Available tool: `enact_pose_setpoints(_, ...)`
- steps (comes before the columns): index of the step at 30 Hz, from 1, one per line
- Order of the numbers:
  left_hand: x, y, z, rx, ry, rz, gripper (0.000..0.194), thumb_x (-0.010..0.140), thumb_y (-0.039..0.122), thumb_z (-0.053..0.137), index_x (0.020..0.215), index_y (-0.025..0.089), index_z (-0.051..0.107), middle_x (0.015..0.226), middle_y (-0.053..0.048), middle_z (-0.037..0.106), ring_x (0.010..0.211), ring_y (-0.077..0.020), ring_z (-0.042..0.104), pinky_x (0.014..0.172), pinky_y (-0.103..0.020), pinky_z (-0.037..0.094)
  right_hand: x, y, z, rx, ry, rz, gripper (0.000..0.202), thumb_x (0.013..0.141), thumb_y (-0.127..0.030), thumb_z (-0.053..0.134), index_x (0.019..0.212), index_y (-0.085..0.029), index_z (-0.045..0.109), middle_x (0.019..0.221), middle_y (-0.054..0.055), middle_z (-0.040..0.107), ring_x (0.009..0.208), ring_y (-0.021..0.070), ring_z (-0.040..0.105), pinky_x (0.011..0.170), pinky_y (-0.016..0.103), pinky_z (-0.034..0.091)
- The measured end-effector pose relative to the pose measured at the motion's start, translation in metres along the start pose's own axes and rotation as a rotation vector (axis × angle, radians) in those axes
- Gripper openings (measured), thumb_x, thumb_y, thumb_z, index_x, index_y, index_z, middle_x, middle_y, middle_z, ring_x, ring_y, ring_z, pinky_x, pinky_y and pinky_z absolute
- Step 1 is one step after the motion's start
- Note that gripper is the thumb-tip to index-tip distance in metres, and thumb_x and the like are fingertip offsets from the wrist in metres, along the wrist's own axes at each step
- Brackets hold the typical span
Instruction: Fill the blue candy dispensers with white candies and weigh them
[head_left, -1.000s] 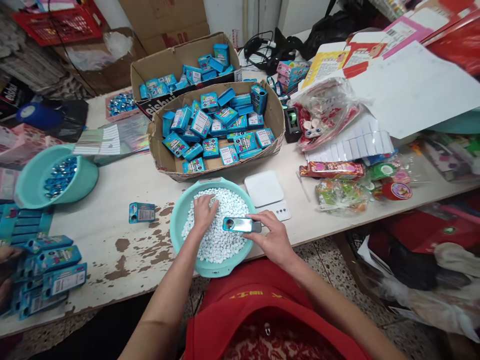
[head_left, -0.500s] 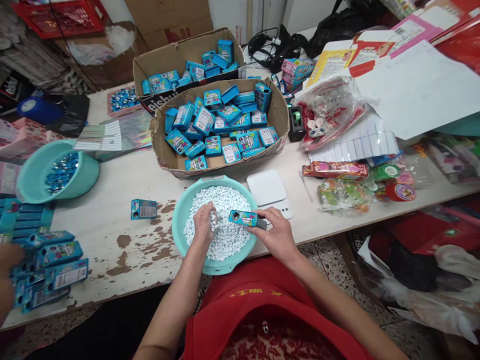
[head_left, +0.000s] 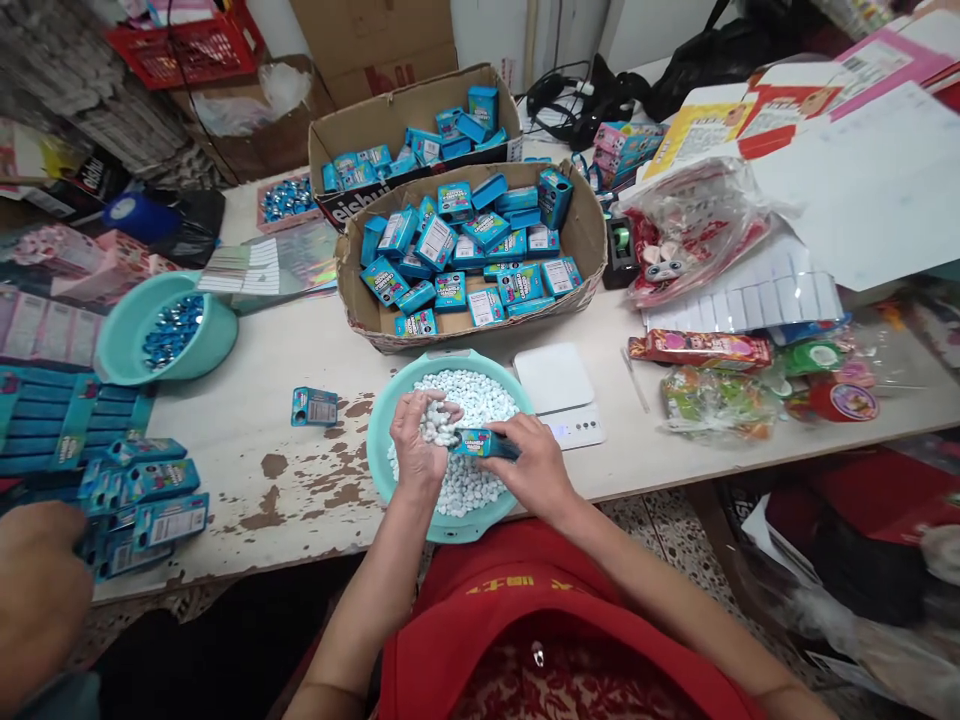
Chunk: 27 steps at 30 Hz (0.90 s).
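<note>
Blue cardboard box (head_left: 480, 442) lies level in my right hand (head_left: 529, 468), long axis crosswise, open end facing my left hand (head_left: 421, 440), whose grip cups white candies (head_left: 437, 428) at its mouth, above the teal basin (head_left: 390, 400) on the surface (head_left: 262, 370).

Left hand (head_left: 421, 440) (candies (head_left: 439, 425) cupped) has risen — now touching the box (head_left: 484, 443).

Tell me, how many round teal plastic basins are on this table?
2. One basin, full of small white candies, sits under both hands at the near edge. The other basin, holding shiny blue pieces, sits tilted at the left. Clutter may hide others.
</note>
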<state>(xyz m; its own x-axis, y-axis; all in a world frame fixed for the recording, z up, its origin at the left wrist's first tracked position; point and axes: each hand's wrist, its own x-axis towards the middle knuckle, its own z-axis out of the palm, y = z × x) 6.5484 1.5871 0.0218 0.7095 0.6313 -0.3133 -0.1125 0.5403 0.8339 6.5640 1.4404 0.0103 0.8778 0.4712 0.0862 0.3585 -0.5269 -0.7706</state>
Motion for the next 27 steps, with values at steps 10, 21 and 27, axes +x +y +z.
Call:
enact_pose_setpoints(10, 0.003, -0.003, 0.008, 0.104, -0.064, 0.077, 0.033, 0.075, 0.039, 0.065, 0.061, 0.017, 0.044, 0.054, 0.005, 0.047, 0.049, -0.0085, 0.051, 0.057, -0.026, 0.049, 0.004, 0.005, 0.002, 0.054, 0.013, 0.046, 0.03, 0.066, -0.022, 0.077, 0.094, -0.023, 0.065, 0.087, 0.003, 0.065, 0.087, 0.0233, 0.058, 0.074, 0.035, 0.041)
enact_pose_setpoints(21, 0.003, -0.002, 0.019, 0.174, -0.04, 0.124, 0.03, 0.078, 0.038, 0.063, 0.063, 0.017, 0.047, 0.052, 0.004, 0.048, 0.051, -0.0094, 0.053, 0.056, -0.024, 0.048, 0.007, 0.008, 0.001, 0.097, 0.06, 0.065, 0.035, 0.064, -0.02, 0.079, 0.096, -0.023, 0.066, 0.089, 0.004, 0.065, 0.088, 0.0236, 0.059, 0.075, 0.035, 0.043)
enact_pose_setpoints(27, 0.004, -0.003, 0.018, 0.173, -0.026, 0.104, 0.026, 0.077, 0.037, 0.063, 0.068, 0.017, 0.049, 0.055, 0.006, 0.05, 0.046, -0.0072, 0.051, 0.061, -0.028, 0.052, 0.009, 0.007, 0.002, 0.105, 0.059, 0.07, 0.034, 0.065, -0.019, 0.078, 0.096, -0.023, 0.066, 0.088, 0.003, 0.065, 0.088, 0.0235, 0.059, 0.075, 0.035, 0.043)
